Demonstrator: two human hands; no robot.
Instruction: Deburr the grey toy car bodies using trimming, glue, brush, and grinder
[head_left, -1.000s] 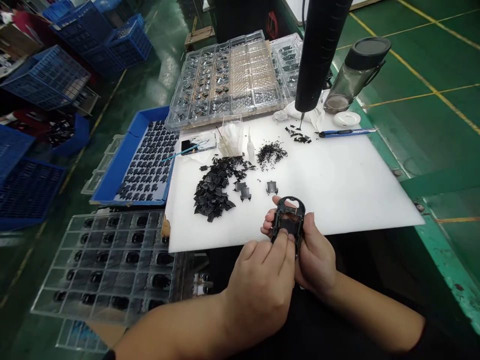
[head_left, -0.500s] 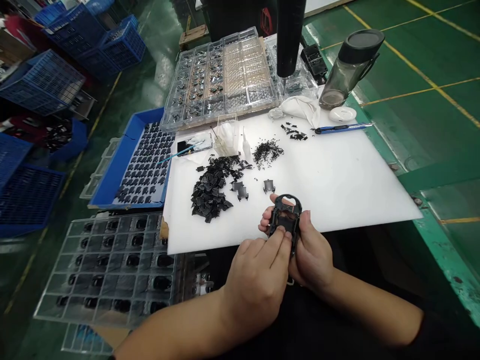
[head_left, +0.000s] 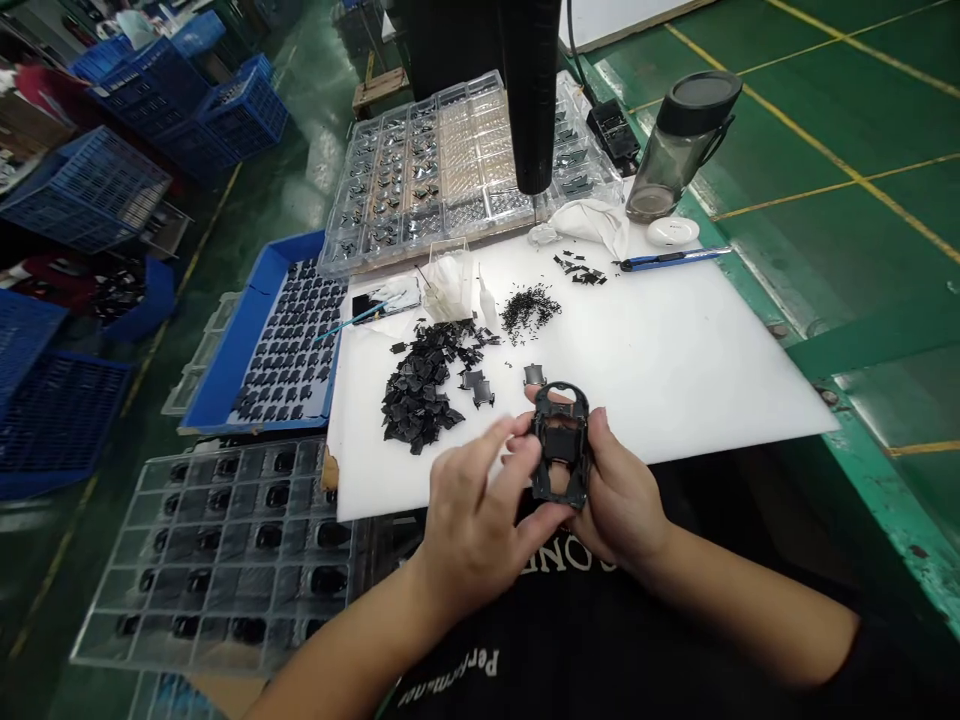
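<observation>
My right hand (head_left: 622, 500) grips a black plastic frame (head_left: 577, 470) with a rounded loop at its top. A dark flat plate (head_left: 560, 442) sits across the frame's middle, with openings above and below it. My left hand (head_left: 472, 510) is at the frame's left side, its fingers apart and slightly blurred, the thumb by the lower edge. A small black plate (head_left: 534, 374) lies just behind the frame. Two similar plates (head_left: 482, 392) lie to the left, beside a heap of black plastic pieces (head_left: 416, 395).
The white work board (head_left: 675, 360) bears tiny black parts (head_left: 529, 310), a squeeze bottle (head_left: 487, 305) and a blue cutter (head_left: 675, 259). A black electric screwdriver (head_left: 529, 120) hangs above. A blue tray (head_left: 217, 375) and compartment trays (head_left: 240, 540) stand left. A drink bottle (head_left: 679, 150) stands back right.
My left fingers have come off the plate in the frame's middle and moved to its left side. The frame has shifted slightly left, showing more of its lower part.
</observation>
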